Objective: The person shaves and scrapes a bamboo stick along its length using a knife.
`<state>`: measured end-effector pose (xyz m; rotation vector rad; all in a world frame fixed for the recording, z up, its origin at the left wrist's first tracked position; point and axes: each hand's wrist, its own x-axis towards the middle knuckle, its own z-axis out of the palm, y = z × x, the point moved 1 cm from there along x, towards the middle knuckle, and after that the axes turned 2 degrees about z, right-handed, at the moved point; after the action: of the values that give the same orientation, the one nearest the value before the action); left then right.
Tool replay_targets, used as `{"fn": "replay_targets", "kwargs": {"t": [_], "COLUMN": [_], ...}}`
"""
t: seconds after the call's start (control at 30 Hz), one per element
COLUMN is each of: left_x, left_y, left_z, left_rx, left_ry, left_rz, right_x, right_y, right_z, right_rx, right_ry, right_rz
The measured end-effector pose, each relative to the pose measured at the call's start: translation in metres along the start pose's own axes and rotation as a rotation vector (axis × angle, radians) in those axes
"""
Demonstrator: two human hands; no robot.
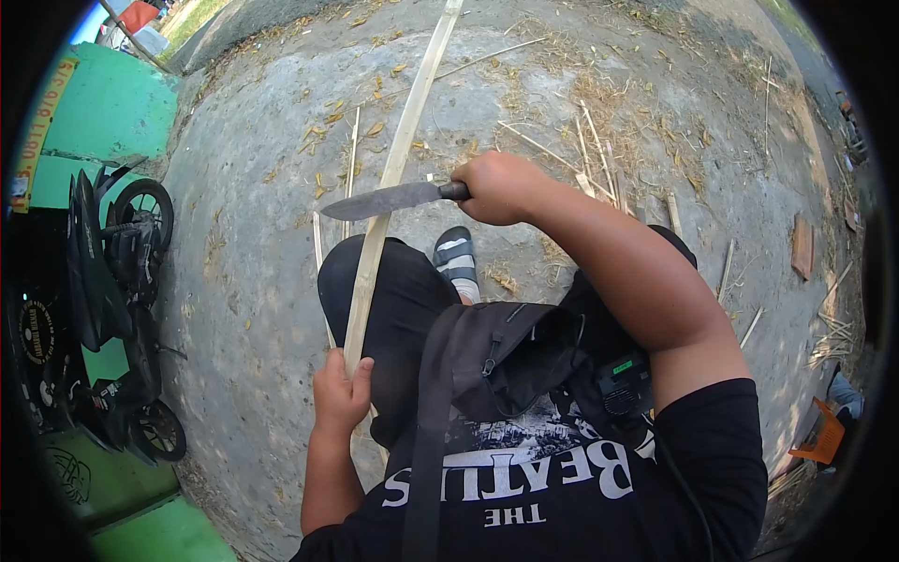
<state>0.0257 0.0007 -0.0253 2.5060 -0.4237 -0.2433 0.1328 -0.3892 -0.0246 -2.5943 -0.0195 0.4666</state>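
Note:
A long, pale bamboo strip (409,126) runs from beside my left thigh up past the top of the view. My left hand (341,393) is wrapped round its near end. In my right hand (496,187) is the dark handle of a machete (384,201). The broad grey blade lies crosswise over the strip, above my left knee, with its tip pointing left. Whether the edge bites into the bamboo I cannot tell. A black bag (510,356) hangs across my front, below the right forearm.
Thin bamboo sticks (599,155), shavings and dry leaves litter the concrete ground (253,178). My sandalled foot (456,255) rests ahead. A motorcycle (117,272) stands left by a green wall (122,98). To the right are a brown wood piece (803,245) and an orange plastic object (817,433).

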Motion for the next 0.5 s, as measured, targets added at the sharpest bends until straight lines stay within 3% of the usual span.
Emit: {"fn": "replay_targets", "kwargs": {"t": [0.1,0.3,0.5], "left_x": [0.003,0.004,0.005], "left_y": [0.005,-0.008,-0.005], "left_z": [0.000,-0.002,-0.001], "left_rx": [-0.022,-0.048,-0.050], "left_ry": [-0.006,-0.031,-0.021], "left_rz": [-0.003,0.023,0.054], "right_x": [0.021,0.015,0.014], "right_y": [0.025,0.009,0.010], "right_z": [0.000,0.007,-0.005], "right_rx": [-0.136,0.023,-0.009], "right_ry": [0.007,0.072,0.092], "right_rz": [-0.040,-0.032,-0.040]}}
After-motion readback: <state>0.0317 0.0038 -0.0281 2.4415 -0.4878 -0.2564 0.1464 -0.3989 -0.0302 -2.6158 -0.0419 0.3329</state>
